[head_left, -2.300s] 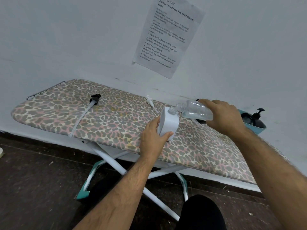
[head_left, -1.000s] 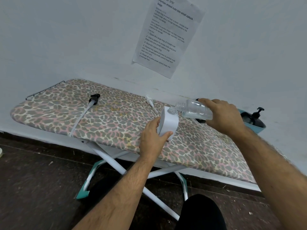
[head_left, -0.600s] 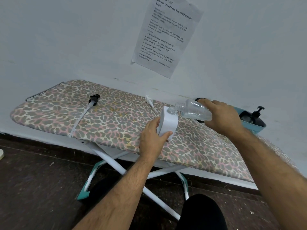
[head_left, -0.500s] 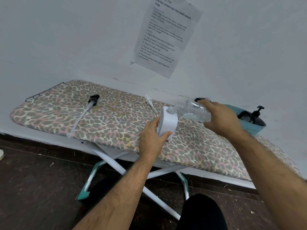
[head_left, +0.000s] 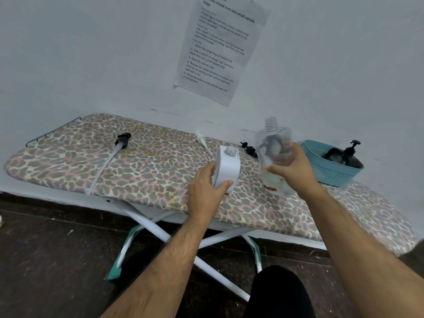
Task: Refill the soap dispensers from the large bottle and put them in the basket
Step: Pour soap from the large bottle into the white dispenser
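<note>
A white flat soap dispenser [head_left: 227, 169] stands uncapped on the leopard-print ironing board [head_left: 149, 173], and my left hand [head_left: 206, 191] grips its lower side. My right hand [head_left: 291, 167] holds the large clear bottle [head_left: 273, 145] nearly upright, mouth up and without a cap, just right of the dispenser. At the far right the teal basket [head_left: 321, 171] holds a black pump dispenser [head_left: 348, 154].
Three loose pump heads lie on the board: a black pump with a long white tube [head_left: 122, 140] at left, a white pump [head_left: 200, 137] behind the dispenser, a small black pump [head_left: 249, 148] beside the bottle. A printed sheet [head_left: 220, 44] hangs on the wall. The board's legs [head_left: 158, 230] stand near my knee.
My right hand has swung the clear bottle from lying tipped over the dispenser's mouth to nearly upright, a little to the right. My left hand keeps its hold on the dispenser.
</note>
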`<state>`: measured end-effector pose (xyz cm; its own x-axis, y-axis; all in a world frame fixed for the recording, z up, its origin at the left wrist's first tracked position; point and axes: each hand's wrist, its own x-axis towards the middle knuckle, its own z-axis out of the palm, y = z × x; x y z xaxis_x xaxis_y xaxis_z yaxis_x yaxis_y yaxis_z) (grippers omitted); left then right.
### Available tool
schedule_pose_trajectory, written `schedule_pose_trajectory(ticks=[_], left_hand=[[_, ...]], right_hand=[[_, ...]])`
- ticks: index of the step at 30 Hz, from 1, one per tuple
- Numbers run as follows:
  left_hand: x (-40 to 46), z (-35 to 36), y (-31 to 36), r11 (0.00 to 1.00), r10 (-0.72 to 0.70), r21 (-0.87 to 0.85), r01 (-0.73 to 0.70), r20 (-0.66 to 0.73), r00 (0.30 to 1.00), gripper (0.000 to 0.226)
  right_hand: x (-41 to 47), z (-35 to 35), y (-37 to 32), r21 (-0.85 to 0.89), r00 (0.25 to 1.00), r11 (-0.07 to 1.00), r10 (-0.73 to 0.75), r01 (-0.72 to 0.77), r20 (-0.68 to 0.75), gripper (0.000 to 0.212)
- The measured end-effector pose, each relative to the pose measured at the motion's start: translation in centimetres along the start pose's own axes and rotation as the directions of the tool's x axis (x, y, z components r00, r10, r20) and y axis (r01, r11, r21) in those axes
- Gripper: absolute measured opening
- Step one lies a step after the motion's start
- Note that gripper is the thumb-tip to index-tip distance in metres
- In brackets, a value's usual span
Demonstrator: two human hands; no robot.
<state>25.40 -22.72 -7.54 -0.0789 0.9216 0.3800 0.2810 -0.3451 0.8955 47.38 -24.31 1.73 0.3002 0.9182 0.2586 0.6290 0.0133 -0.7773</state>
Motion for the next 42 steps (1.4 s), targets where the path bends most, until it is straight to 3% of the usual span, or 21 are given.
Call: schedule_pose_trajectory(ticks=[6,14,21,26,31,36,39,42], left_hand=[[0.1,0.1,-0.3,1.0,0.002,0.01,-0.003,0.007,1.0,0.062],[0.1,0.3,-0.4,1.0,0.003,0.022,-0.003,0.01,1.0,0.061],[0.0,0.3,-0.1,1.0,0.009,0.029,-0.009,0.014,1.0,0.061],[0.1,0.3,0.6,0.997,-0.022,0.072,0.017,0.06,0.998,0.082],[1.0,0.8,1.0,0.995,-0.078,0.073,0.073,0.069,0.995,0.091],[1.8,0.7,1.6,0.989,-0.103,0.111,0.097,0.057,0.993,0.071],[2.3,-0.2,1.4,0.984,-0.169,-0.032,0.173,0.088,0.982,0.055],[3.5,-1.7,0.9,0.94,-0.224,-0.212,0.269,0.214,0.951,0.047]], right_hand=[[0.2,0.0,1.4,0.244,0.996,0.968,0.069,-0.054,-0.052,0.075],[0.5,0.6,3.0,0.398,0.99,0.914,0.117,-0.078,-0.077,0.078],[0.2,1.3,3.0,0.335,0.984,0.941,0.1,-0.045,-0.15,0.076],[-0.3,2.4,3.2,0.262,0.96,0.964,0.112,-0.043,-0.255,0.067],[-0.7,3.0,3.8,0.211,0.945,0.976,0.121,-0.056,-0.305,0.077],[-0.8,2.9,4.0,0.182,0.95,0.982,0.109,-0.057,-0.293,0.086],[-0.9,2.7,4.1,0.181,0.954,0.982,0.109,-0.06,-0.279,0.087],[-0.8,2.3,4.3,0.196,0.961,0.979,0.112,-0.062,-0.254,0.085]])
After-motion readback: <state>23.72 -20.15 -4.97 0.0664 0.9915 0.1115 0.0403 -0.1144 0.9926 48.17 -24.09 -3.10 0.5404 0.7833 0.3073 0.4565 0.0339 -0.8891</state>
